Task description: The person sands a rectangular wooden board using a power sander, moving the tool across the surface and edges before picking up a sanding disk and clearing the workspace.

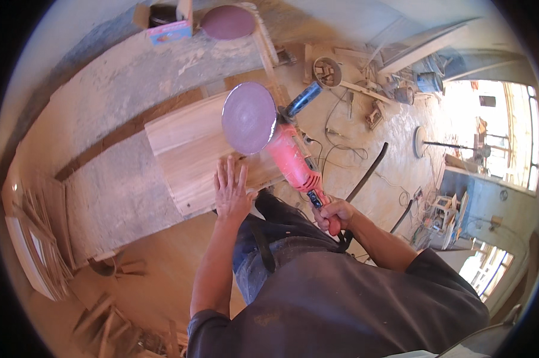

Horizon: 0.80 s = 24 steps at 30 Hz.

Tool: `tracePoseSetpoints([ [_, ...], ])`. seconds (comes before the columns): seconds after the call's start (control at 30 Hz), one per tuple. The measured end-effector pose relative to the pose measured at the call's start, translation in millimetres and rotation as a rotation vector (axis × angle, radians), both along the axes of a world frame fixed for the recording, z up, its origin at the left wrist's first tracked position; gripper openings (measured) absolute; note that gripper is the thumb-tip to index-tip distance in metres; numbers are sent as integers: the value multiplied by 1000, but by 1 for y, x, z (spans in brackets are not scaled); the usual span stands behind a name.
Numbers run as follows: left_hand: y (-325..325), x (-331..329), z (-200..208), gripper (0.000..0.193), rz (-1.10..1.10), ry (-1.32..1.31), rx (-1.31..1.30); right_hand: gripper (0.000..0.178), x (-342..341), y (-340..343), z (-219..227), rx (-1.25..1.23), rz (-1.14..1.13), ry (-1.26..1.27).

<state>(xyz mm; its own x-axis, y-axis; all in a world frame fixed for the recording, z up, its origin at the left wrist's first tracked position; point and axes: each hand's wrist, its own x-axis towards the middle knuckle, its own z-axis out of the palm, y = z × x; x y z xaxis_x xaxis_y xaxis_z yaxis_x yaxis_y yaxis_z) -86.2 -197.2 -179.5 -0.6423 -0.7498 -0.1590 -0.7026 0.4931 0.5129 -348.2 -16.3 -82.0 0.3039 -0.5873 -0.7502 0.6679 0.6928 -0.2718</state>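
My right hand (334, 215) is wrapped round the rear handle of a red disc sander (293, 160). The tool is tilted, so its round purple sanding disc (249, 118) faces up toward me. A dark side handle (305, 98) sticks out from the sander's head, with no hand on it. Below the disc lies a pale wooden panel (180, 146) on the workbench (111, 188). My left hand (232, 190) rests with spread fingers on the panel's near part, just under the disc. The disc hides part of the panel.
A second sanding disc (227, 22) and an open cardboard box (170, 30) sit at the bench's far end. Cables (341, 146) cross the floor at right, near a pedestal stand (419, 142). Wood boards (36, 250) lean at left, and offcuts (105, 322) lie below.
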Motion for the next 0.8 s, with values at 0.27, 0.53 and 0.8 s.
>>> tracePoseSetpoints([
  [0.27, -14, 6, -19, 80, -61, 35, -150, 35, -13, 122, 43, 104, -107, 85],
  [0.53, -132, -10, -31, 68, -140, 75, -300, 36, 14, 171, 89, 205, -330, 221],
  [0.8, -253, -20, -55, 89, 517, -49, -298, 38, 16, 160, 102, 369, -321, 387],
])
